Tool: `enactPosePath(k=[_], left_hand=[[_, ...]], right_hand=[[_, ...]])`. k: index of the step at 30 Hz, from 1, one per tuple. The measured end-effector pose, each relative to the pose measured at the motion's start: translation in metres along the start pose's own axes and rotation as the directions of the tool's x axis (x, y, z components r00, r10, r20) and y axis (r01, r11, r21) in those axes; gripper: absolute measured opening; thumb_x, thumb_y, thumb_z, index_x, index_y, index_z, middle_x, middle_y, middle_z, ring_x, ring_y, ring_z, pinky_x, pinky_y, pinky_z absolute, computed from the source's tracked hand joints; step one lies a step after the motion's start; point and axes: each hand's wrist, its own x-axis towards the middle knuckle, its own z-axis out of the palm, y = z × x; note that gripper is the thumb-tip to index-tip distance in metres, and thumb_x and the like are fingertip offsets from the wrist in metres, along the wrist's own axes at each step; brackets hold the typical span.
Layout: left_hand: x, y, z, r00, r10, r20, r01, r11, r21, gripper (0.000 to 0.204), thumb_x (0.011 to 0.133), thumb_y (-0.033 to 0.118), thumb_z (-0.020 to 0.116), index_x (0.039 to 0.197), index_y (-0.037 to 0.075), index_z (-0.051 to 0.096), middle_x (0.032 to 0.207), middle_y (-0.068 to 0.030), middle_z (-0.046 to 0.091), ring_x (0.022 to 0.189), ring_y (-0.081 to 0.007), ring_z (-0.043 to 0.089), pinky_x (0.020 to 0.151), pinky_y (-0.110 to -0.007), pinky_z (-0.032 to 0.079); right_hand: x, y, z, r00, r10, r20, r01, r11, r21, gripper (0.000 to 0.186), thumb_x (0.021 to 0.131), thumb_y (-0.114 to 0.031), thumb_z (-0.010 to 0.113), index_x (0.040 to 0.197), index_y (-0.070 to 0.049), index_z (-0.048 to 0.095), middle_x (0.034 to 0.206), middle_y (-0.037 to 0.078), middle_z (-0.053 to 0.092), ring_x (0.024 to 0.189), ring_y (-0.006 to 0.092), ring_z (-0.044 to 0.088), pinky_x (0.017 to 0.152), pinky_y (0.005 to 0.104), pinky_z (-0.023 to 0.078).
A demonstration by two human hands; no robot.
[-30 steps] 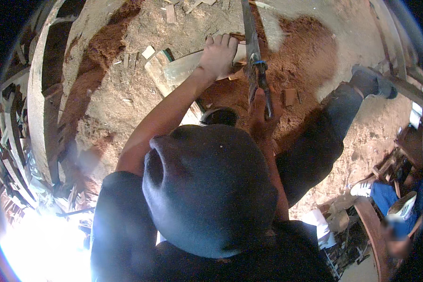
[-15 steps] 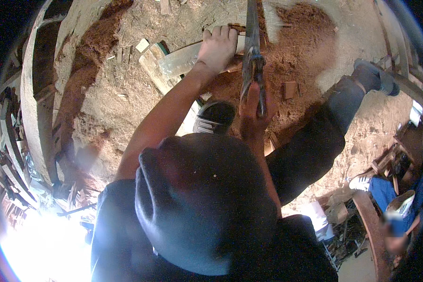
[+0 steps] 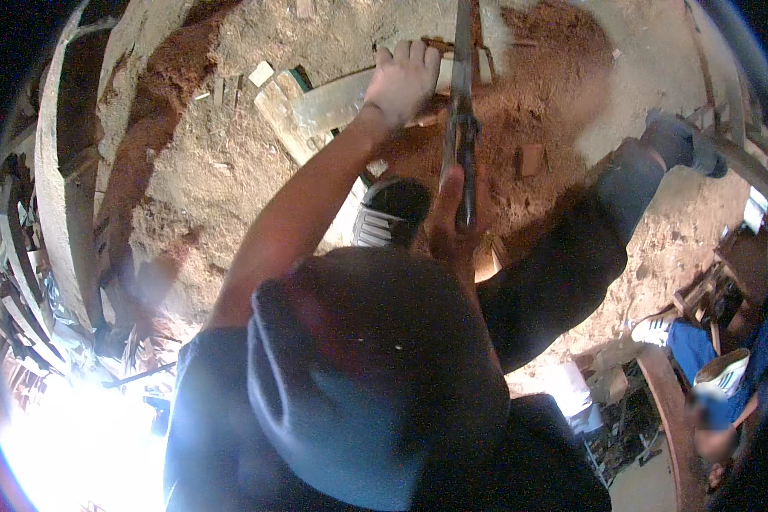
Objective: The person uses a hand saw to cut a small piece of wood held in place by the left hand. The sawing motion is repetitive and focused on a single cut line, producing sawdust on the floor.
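Note:
My left hand (image 3: 404, 81) presses down on a pale, slightly curved piece of wood (image 3: 333, 104), its fingers bent over the far edge. Close to its right, my right hand (image 3: 454, 205) grips the dark handle of a saw (image 3: 462, 90), whose long narrow blade runs away from me across the wood's right part. The fingers under the handle are partly hidden, and so is the contact of blade and wood. Beneath the curved piece lies another wooden board (image 3: 280, 115). A dark shoe with pale stripes (image 3: 388, 213) rests beside that board, nearer to me.
Reddish sawdust (image 3: 555, 85) covers the ground to the right, with a small wood block (image 3: 531, 160) on it. Tall timber (image 3: 57, 179) leans at the left. A seated person in blue trousers (image 3: 695, 350) is at the lower right, by a brown plank (image 3: 667, 410). A dark cap (image 3: 375, 367) blocks the lower middle.
My right hand has drawn the saw back toward me, and the blade's tilt has shifted slightly. The left hand stays on the wood, a touch further right.

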Motion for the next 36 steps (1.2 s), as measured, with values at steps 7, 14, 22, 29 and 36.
enactPosePath(k=[7, 14, 22, 29, 36], left_hand=[[-0.004, -0.007, -0.015, 0.992, -0.018, 0.125, 0.027, 0.998, -0.065, 0.059, 0.078, 0.023, 0.081, 0.125, 0.001, 0.053, 0.118, -0.0146, 0.060, 0.115, -0.0314, 0.060, 0.094, -0.055, 0.050], [-0.003, -0.012, -0.006, 0.997, -0.036, 0.066, 0.042, 0.995, -0.093, 0.056, 0.083, 0.035, 0.077, 0.122, 0.002, 0.054, 0.115, -0.0144, 0.060, 0.112, -0.0317, 0.061, 0.090, -0.052, 0.051], [0.005, -0.008, -0.013, 0.995, 0.003, 0.098, 0.004, 0.997, -0.073, 0.043, 0.088, 0.024, 0.069, 0.122, 0.002, 0.055, 0.115, -0.0147, 0.061, 0.112, -0.0304, 0.061, 0.092, -0.052, 0.050], [0.006, 0.006, -0.019, 0.994, -0.009, 0.108, 0.014, 0.999, -0.044, 0.042, 0.091, 0.019, 0.066, 0.126, 0.001, 0.053, 0.114, -0.0147, 0.061, 0.110, -0.0313, 0.062, 0.094, -0.054, 0.049], [-0.002, -0.004, -0.023, 0.990, -0.026, 0.136, 0.026, 1.000, -0.004, 0.061, 0.080, 0.033, 0.081, 0.126, 0.002, 0.054, 0.117, -0.0144, 0.061, 0.112, -0.0319, 0.062, 0.093, -0.054, 0.050]], right_hand=[[0.015, -0.002, 0.005, 0.983, -0.183, -0.024, 0.181, 0.980, -0.079, 0.032, 0.106, -0.032, 0.059, 0.090, -0.005, 0.061, 0.075, -0.001, 0.056, 0.065, 0.0100, 0.049, 0.058, 0.0301, 0.039], [0.033, -0.020, 0.010, 0.999, 0.039, 0.005, -0.039, 0.993, 0.114, 0.034, 0.106, -0.033, 0.061, 0.089, -0.004, 0.061, 0.072, 0.000, 0.056, 0.064, 0.0095, 0.049, 0.056, 0.0297, 0.039], [0.022, -0.009, -0.003, 0.999, -0.048, -0.009, 0.047, 0.996, -0.071, 0.034, 0.107, -0.031, 0.060, 0.085, -0.006, 0.061, 0.070, -0.002, 0.055, 0.063, 0.0075, 0.048, 0.055, 0.0280, 0.039], [0.016, -0.002, -0.008, 0.994, -0.102, -0.044, 0.098, 0.991, -0.086, 0.032, 0.107, -0.031, 0.060, 0.089, -0.006, 0.063, 0.072, -0.002, 0.056, 0.064, 0.0071, 0.049, 0.056, 0.0277, 0.040], [0.036, -0.011, 0.006, 0.998, -0.052, 0.031, 0.053, 0.999, -0.012, 0.030, 0.107, -0.032, 0.060, 0.093, -0.005, 0.064, 0.075, -0.002, 0.057, 0.067, 0.0071, 0.050, 0.059, 0.0274, 0.041]])
